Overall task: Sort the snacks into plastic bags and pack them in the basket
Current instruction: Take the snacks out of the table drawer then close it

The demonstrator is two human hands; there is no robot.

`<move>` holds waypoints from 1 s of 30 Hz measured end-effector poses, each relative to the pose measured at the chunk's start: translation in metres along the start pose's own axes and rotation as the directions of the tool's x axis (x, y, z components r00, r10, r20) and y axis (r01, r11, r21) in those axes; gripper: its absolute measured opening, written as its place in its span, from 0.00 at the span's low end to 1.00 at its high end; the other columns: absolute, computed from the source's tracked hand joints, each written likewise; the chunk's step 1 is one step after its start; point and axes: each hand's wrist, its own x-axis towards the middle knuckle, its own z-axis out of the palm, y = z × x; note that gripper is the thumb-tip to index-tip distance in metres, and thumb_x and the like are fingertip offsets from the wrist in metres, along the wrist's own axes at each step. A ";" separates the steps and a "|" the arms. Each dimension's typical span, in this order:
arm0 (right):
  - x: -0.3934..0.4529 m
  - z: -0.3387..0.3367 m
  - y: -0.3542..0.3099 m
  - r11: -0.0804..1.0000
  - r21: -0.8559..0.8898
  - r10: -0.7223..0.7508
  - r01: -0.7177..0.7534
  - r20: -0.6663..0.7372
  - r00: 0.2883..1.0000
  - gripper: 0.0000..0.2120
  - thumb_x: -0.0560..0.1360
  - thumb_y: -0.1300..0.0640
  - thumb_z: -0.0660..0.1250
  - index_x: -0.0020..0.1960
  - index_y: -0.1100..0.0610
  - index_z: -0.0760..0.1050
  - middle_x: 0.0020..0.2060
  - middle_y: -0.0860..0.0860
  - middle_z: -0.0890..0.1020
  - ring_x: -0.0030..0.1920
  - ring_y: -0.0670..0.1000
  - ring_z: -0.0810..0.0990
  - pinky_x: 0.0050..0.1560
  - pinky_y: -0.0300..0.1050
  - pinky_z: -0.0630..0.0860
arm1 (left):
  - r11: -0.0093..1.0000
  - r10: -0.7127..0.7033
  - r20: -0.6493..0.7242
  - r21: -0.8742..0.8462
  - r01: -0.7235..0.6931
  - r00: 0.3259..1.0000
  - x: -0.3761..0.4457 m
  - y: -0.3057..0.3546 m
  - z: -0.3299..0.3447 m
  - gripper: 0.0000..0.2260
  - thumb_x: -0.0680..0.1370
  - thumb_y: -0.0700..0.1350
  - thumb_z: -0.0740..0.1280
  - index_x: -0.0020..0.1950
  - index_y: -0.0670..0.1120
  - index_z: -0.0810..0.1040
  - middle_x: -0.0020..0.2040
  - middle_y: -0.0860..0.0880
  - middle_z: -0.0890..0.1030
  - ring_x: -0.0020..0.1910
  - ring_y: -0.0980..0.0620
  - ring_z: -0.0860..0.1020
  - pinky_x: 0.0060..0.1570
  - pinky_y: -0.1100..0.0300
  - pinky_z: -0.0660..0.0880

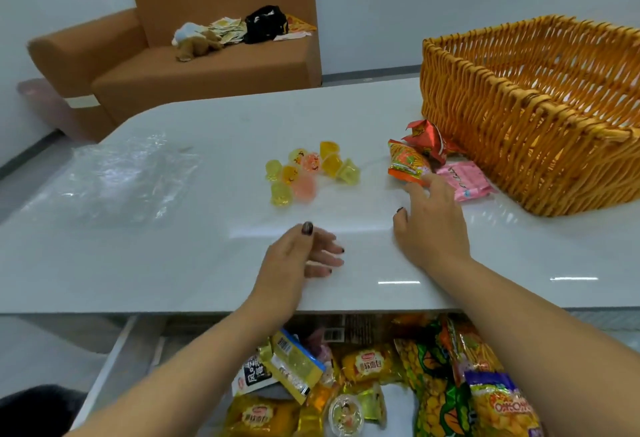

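Note:
Several small jelly cups (308,169), yellow and pink, lie grouped mid-table. To their right lie an orange snack packet (407,161), a red packet (427,138) and a pink packet (464,182), all beside the woven basket (519,131). My right hand (433,225) reaches over the table with fingers spread, its fingertips touching the orange packet's near end. My left hand (301,256) hovers at the near middle of the table, fingers loosely extended, holding nothing. Clear plastic bags (121,173) lie flat at the table's left.
Below the table's near edge lies a heap of packaged snacks (381,377): bread packets, green-yellow bags, jelly cups. A brown sofa (194,52) with clutter on its seat stands behind the white table (173,256).

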 end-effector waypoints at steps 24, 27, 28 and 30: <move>-0.164 0.000 -0.074 0.800 0.101 -0.315 0.591 0.909 0.272 0.36 0.73 0.34 0.62 0.76 0.45 0.53 0.76 0.58 0.53 0.74 0.62 0.53 0.68 0.63 0.59 | 0.158 -0.476 0.418 0.906 -0.393 0.774 -0.068 -0.103 -0.082 0.31 0.78 0.46 0.63 0.79 0.57 0.54 0.75 0.46 0.62 0.75 0.44 0.57 0.74 0.41 0.53; -0.164 0.003 -0.076 0.719 0.126 -0.388 0.683 0.889 0.244 0.34 0.76 0.36 0.60 0.75 0.49 0.53 0.74 0.59 0.57 0.72 0.62 0.57 0.67 0.61 0.62 | 0.086 -0.455 0.385 0.917 -0.390 0.803 -0.070 -0.104 -0.080 0.28 0.78 0.48 0.64 0.77 0.52 0.60 0.72 0.44 0.65 0.73 0.43 0.60 0.73 0.41 0.57; -0.164 0.002 -0.076 0.689 0.158 -0.430 0.708 0.875 0.224 0.32 0.77 0.38 0.59 0.75 0.50 0.54 0.73 0.59 0.59 0.71 0.62 0.59 0.66 0.60 0.63 | 0.071 -0.449 0.370 0.922 -0.380 0.813 -0.071 -0.103 -0.080 0.27 0.78 0.49 0.64 0.76 0.51 0.60 0.72 0.44 0.66 0.73 0.43 0.61 0.72 0.42 0.58; -0.166 0.002 -0.076 0.640 0.247 -0.505 0.727 0.848 0.157 0.28 0.79 0.41 0.58 0.74 0.49 0.56 0.72 0.59 0.61 0.71 0.61 0.60 0.67 0.60 0.63 | 0.066 -0.420 0.345 0.934 -0.351 0.840 -0.073 -0.101 -0.080 0.26 0.78 0.50 0.64 0.75 0.49 0.61 0.71 0.45 0.68 0.72 0.44 0.64 0.71 0.43 0.59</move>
